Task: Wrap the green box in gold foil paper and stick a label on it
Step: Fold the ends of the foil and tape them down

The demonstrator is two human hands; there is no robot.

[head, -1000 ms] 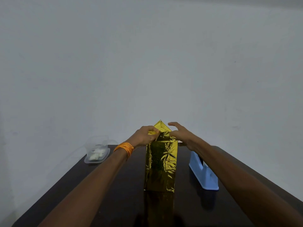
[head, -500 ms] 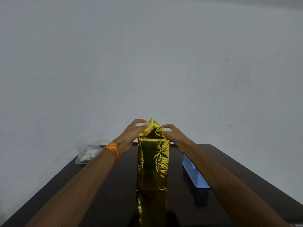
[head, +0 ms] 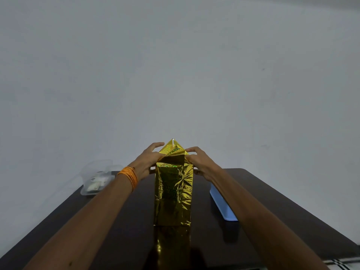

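The box stands upright in the middle of the dark table, covered in gold foil paper (head: pixel 173 193); no green shows. At its top the foil rises into a pointed triangular flap (head: pixel 172 148). My left hand (head: pixel 149 161), with orange threads round the wrist, presses against the top left of the box, fingers bent over the foil's fold. My right hand (head: pixel 198 162) holds the top right side the same way, fingertips on the folded foil. No label is in sight on the wrapped box.
A clear plastic container (head: pixel 97 179) with small pale items sits at the table's (head: pixel 124 230) far left corner. A light blue tray-like object (head: pixel 223 205) lies right of the box, partly under my right forearm. A grey wall stands behind.
The box and both hands sit further left in view than a second ago. My hands have shifted from pinching the flap's tip to pressing the folds at the two top sides.
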